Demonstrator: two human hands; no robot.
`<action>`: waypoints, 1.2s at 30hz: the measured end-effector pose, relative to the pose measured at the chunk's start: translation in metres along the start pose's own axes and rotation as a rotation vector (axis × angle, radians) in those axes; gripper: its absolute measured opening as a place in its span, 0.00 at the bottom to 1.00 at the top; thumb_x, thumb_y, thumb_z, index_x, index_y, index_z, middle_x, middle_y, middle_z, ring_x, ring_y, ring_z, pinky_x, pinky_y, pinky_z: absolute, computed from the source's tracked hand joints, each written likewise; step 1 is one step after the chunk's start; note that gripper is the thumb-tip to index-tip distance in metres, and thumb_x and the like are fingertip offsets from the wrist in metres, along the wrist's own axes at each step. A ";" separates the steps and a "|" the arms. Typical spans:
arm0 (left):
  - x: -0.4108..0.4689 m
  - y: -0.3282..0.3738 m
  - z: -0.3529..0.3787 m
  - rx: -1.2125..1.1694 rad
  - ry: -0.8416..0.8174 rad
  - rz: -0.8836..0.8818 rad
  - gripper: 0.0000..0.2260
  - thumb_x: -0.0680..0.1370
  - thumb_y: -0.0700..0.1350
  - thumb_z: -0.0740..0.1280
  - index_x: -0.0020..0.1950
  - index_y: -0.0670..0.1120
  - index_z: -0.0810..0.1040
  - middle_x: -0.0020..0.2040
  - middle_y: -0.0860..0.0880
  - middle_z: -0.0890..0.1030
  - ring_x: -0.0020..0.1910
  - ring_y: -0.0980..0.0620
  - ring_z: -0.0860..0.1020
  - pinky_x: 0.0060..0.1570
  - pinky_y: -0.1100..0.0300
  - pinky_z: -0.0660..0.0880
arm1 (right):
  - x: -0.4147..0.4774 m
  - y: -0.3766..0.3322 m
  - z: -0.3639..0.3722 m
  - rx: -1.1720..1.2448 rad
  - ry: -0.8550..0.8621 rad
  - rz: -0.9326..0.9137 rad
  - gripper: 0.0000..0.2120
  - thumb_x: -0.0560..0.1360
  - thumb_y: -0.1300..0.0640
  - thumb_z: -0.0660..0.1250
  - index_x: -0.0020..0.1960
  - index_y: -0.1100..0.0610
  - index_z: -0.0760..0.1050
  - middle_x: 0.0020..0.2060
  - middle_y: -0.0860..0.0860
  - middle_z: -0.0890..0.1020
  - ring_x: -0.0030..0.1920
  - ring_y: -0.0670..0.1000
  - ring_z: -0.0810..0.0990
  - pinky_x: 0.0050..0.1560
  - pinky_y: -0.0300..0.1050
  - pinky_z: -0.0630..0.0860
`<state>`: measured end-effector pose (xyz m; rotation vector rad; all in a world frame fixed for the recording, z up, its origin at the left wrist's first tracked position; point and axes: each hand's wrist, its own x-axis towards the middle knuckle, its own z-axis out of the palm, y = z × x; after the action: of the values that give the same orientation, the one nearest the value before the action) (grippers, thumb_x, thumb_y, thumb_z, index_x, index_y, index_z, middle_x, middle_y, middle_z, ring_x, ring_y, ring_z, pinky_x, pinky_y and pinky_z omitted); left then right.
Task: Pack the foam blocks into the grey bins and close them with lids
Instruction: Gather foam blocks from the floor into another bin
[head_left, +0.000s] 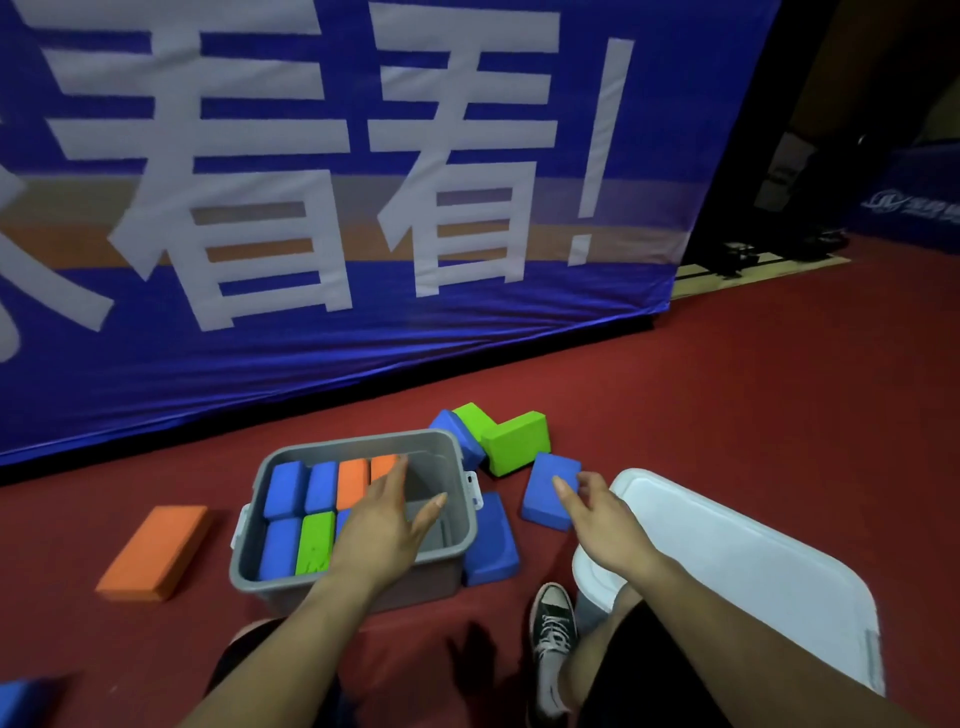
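Note:
A grey bin (457, 540) stands on the red floor with several blue, orange and green foam blocks (311, 514) standing on edge in its left part. My left hand (384, 525) hovers over the bin with fingers straight and holds nothing. My right hand (597, 514) grips a blue block (545, 488) to the right of the bin. Another blue block (491, 545) leans against the bin's right wall. Two green blocks (511, 447) and a blue block (457, 431) lie behind the bin. A white lid (743, 566) lies on the floor at right.
An orange block (153, 551) lies flat on the floor left of the bin. A blue block corner (21, 699) shows at the bottom left. A large blue banner (337, 208) hangs close behind. My shoe (553, 623) and knees are at the bottom.

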<state>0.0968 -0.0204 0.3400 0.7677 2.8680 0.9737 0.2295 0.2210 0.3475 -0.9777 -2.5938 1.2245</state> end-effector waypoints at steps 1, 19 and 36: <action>0.001 0.005 0.003 -0.008 -0.010 0.014 0.35 0.78 0.64 0.63 0.80 0.50 0.59 0.74 0.46 0.70 0.71 0.45 0.71 0.62 0.52 0.71 | 0.002 0.002 -0.003 0.015 0.010 -0.005 0.46 0.69 0.23 0.53 0.73 0.56 0.66 0.68 0.54 0.76 0.68 0.54 0.74 0.67 0.48 0.69; 0.097 -0.005 0.242 0.151 -0.459 0.129 0.56 0.62 0.81 0.31 0.81 0.51 0.52 0.78 0.47 0.62 0.76 0.48 0.62 0.75 0.56 0.58 | 0.205 0.116 0.046 -0.058 -0.110 0.165 0.35 0.78 0.33 0.56 0.73 0.58 0.64 0.67 0.57 0.76 0.65 0.56 0.75 0.61 0.47 0.70; 0.212 -0.142 0.522 0.287 -0.393 -0.127 0.51 0.58 0.66 0.79 0.74 0.42 0.70 0.70 0.32 0.72 0.65 0.33 0.76 0.59 0.44 0.76 | 0.478 0.290 0.210 -0.515 -0.227 0.165 0.49 0.70 0.32 0.67 0.79 0.58 0.54 0.78 0.61 0.56 0.77 0.63 0.55 0.75 0.55 0.54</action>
<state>-0.0651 0.2755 -0.1334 0.6870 2.6887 0.3489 -0.0745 0.5033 -0.0821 -1.2149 -3.1516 0.7346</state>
